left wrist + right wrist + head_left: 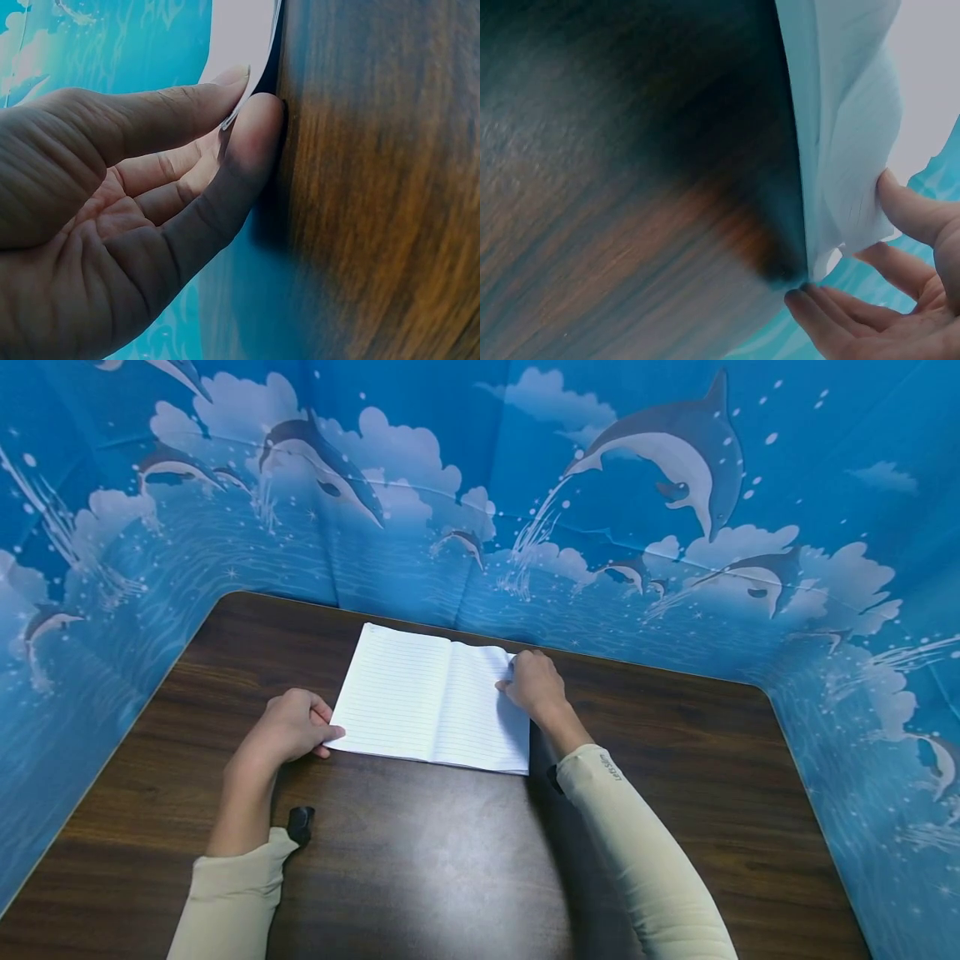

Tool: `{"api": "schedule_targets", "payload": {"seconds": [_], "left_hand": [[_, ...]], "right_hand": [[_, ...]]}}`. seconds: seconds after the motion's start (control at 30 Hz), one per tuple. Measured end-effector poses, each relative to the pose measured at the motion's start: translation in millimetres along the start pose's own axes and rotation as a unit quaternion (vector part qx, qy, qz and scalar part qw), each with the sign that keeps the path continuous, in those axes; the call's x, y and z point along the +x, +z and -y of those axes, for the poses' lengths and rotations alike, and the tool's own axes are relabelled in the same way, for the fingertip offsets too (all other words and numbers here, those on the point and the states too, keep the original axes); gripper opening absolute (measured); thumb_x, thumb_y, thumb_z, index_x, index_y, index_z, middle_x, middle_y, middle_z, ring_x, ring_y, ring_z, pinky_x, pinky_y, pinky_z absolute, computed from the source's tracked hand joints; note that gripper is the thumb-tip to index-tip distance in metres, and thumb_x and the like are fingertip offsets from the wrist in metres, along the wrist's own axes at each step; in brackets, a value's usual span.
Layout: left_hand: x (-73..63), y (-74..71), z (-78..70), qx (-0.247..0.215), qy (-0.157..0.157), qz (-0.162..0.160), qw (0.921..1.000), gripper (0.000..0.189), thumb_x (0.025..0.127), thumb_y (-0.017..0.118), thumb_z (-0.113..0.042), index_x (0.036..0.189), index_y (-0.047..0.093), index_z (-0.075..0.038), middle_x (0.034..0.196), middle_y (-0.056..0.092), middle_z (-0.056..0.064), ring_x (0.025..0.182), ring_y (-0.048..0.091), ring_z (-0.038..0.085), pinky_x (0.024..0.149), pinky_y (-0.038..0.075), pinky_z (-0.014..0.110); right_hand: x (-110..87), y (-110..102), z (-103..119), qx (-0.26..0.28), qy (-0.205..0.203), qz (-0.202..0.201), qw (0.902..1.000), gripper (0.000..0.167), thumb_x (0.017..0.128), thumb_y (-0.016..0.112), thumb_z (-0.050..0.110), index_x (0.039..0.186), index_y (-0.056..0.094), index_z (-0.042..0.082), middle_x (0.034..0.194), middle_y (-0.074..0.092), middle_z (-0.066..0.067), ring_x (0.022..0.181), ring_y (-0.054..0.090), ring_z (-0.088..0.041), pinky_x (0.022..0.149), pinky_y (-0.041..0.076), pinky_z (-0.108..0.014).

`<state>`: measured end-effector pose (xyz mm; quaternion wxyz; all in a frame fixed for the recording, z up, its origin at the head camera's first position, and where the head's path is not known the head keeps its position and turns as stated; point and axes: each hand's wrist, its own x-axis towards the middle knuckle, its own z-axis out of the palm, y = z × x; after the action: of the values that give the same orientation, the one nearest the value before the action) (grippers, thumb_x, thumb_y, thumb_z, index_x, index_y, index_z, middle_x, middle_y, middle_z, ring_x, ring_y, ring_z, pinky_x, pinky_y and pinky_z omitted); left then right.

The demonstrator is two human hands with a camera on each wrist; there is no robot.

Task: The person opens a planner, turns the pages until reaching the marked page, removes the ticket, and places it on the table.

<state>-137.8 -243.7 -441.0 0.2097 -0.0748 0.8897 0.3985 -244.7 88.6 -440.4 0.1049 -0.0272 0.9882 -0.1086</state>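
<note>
An open lined notebook (397, 693) lies on the dark wooden table, its two visible pages bearing ruled lines. At its near left corner my left hand (294, 727) pinches the edge, thumb on top and a finger beneath, as the left wrist view shows with the page corner (244, 90) between them. My right hand (534, 683) is at the far right corner. In the right wrist view its thumb and index finger pinch the right-hand page (859, 142), which bulges up in a curve. The other fingers (817, 319) of that hand are by the notebook's lower edge.
The brown table (420, 860) has rounded far corners. A blue curtain (465, 527) printed with dolphins and clouds hangs behind and along both sides. Light sleeves cover both forearms, and a black device (301, 825) sits at the left wrist.
</note>
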Motion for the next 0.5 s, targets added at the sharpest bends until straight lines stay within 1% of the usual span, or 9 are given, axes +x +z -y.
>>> {"api": "schedule_targets", "payload": {"seconds": [0.07,0.13,0.2,0.27,0.33,0.37,0.5], "left_hand": [[0.0,0.1,0.1,0.000,0.000,0.000,1.0000,0.023,0.101,0.073,-0.007,0.111,0.065,0.011,0.077,0.070,0.011,0.063,0.071,0.014,0.064,0.050,0.032],[0.1,0.2,0.4,0.002,0.001,0.000,1.0000,0.023,0.101,0.073,-0.008,0.111,0.065,0.011,0.078,0.070,0.011,0.063,0.071,0.014,0.064,0.050,0.033],[-0.5,-0.3,0.4,0.002,0.002,0.000,1.0000,0.023,0.101,0.073,-0.008,0.111,0.065,0.011,0.078,0.070,0.012,0.064,0.071,0.015,0.065,0.050,0.033],[-0.7,-0.1,0.6,0.003,0.003,0.000,1.0000,0.024,0.101,0.073,-0.008,0.111,0.065,0.011,0.078,0.070,0.012,0.064,0.071,0.015,0.065,0.050,0.033],[-1.1,-0.2,0.8,0.002,0.001,0.001,1.0000,0.024,0.102,0.073,-0.009,0.112,0.065,0.011,0.079,0.070,0.012,0.064,0.071,0.015,0.066,0.050,0.033],[-1.1,-0.1,0.7,0.001,0.000,0.001,1.0000,0.024,0.102,0.073,-0.009,0.112,0.065,0.011,0.079,0.070,0.012,0.064,0.071,0.015,0.066,0.050,0.033],[-0.6,0.2,0.4,0.000,-0.002,0.000,1.0000,0.024,0.101,0.073,-0.009,0.112,0.065,0.011,0.079,0.070,0.012,0.064,0.071,0.015,0.066,0.050,0.033]], "right_hand": [[-1.2,0.5,1.7,-0.004,-0.003,-0.004,1.0000,0.036,0.100,0.079,0.032,0.123,0.076,0.005,0.133,0.066,-0.020,0.119,0.063,-0.034,0.089,0.060,-0.051],[-2.1,0.9,3.2,-0.007,-0.005,-0.009,0.9999,0.037,0.100,0.078,0.031,0.127,0.076,0.006,0.142,0.061,-0.022,0.126,0.062,-0.037,0.094,0.060,-0.054],[-2.4,1.3,4.1,-0.004,-0.003,-0.014,0.9999,0.040,0.100,0.079,0.031,0.133,0.074,0.008,0.149,0.056,-0.024,0.124,0.064,-0.039,0.094,0.060,-0.055],[-2.5,1.6,4.4,0.006,0.000,-0.015,0.9999,0.044,0.099,0.080,0.030,0.137,0.072,0.009,0.150,0.053,-0.025,0.114,0.069,-0.039,0.092,0.060,-0.055],[-2.4,2.0,4.1,0.026,0.006,-0.014,0.9995,0.048,0.099,0.080,0.029,0.141,0.069,0.010,0.150,0.051,-0.025,0.104,0.071,-0.039,0.089,0.061,-0.054],[-2.4,2.0,3.8,0.041,0.009,-0.014,0.9990,0.050,0.099,0.081,0.028,0.143,0.067,0.010,0.152,0.049,-0.026,0.102,0.072,-0.040,0.089,0.060,-0.054],[-1.7,1.4,1.6,0.112,0.031,-0.011,0.9931,0.060,0.096,0.084,0.021,0.149,0.061,0.010,0.159,0.039,-0.029,0.107,0.069,-0.044,0.092,0.060,-0.052]]}}
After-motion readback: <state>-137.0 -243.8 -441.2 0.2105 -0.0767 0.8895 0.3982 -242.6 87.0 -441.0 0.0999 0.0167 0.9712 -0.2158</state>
